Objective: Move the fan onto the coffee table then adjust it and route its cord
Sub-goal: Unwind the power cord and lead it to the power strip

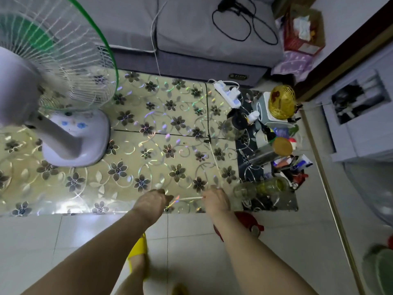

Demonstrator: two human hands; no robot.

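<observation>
White cord [215, 165] pinched taut between both closed hands — left hand [151, 200], right hand [215, 200] — at the coffee table [127, 188] near edge.

Your coffee table [148, 116], covered in a shiny flower-patterned sheet, stretches away from both your hands. The fan [63, 133] stands on it far beyond your left hand. A thin white cord [215, 160] lies across it from your right hand. Past that hand sit a white power strip [228, 93] and a crowd of jars and bottles [272, 150].
</observation>
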